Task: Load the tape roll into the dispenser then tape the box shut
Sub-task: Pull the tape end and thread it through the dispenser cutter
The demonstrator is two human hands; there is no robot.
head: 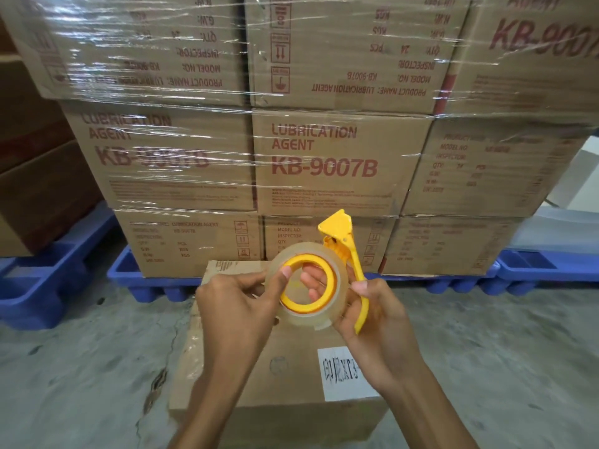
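Head view: both hands (240, 306) (372, 315) grip the dispenser (351, 251), blade end up and away, tape roll (340, 286) seated.

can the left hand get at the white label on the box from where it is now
Probably yes. The left hand is busy on the tape roll, held above the box, but the white label lies bare on the box top just below, with nothing covering it. The hand would first have to let go of the roll.

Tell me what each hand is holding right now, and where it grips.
Right hand grips the yellow dispenser by its handle. Left hand pinches the clear tape roll at its rim, thumb on the front face.
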